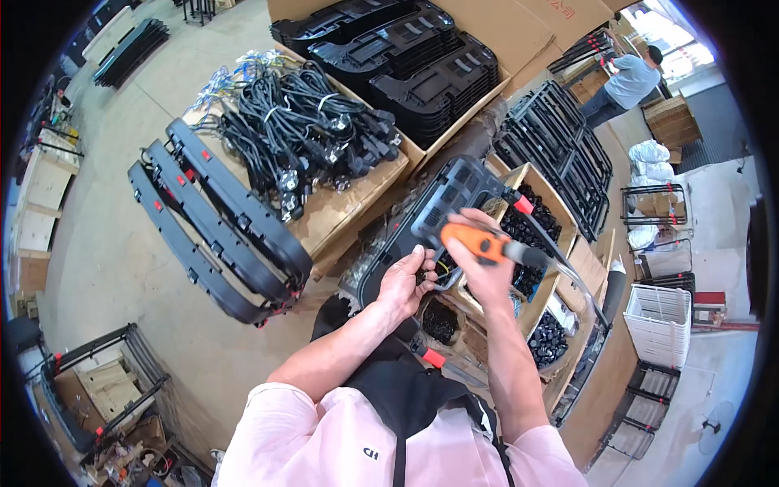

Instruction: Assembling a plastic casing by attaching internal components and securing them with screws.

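Black vented panel (454, 199) — red-tipped end

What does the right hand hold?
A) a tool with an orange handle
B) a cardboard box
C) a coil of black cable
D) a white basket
A: the right hand grips a tool with an orange handle over the black panel, while the left hand touches the panel's lower edge; the cables lie apart on a cardboard sheet.
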The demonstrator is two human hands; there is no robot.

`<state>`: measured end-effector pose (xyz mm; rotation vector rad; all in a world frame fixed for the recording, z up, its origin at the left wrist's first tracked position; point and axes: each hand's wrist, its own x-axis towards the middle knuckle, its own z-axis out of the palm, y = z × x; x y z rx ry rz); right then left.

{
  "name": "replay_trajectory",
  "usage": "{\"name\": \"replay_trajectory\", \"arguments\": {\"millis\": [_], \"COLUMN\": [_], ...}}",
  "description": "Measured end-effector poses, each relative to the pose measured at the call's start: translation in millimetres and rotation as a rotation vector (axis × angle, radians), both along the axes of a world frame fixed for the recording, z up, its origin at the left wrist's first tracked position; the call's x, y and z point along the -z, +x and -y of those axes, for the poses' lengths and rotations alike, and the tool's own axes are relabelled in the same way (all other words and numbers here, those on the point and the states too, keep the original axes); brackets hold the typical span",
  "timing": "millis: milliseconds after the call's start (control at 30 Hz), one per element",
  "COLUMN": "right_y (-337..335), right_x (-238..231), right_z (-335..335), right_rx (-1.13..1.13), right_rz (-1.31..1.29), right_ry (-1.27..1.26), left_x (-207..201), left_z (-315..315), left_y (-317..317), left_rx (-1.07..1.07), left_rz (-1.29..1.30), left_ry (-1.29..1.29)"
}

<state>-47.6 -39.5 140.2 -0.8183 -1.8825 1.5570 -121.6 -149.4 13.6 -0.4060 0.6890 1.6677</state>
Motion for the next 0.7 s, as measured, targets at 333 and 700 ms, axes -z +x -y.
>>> {"name": "replay_trajectory", "arguments": {"millis": [333, 700], "right_y": [148, 210], "right_x": [-11, 1], "right_z": [79, 128], "right_rx": [0.055, -0.095], "right_rz": [-0.095, -0.098], "right_ry": [-0.125, -0.153], "left_x": [-14, -16], "left_z": [68, 141], "left_y": [71, 127], "left_rx": [0.024, 0.036], "left_rz": [0.153, 0.166], "left_ry": [0.091, 0.056]}}
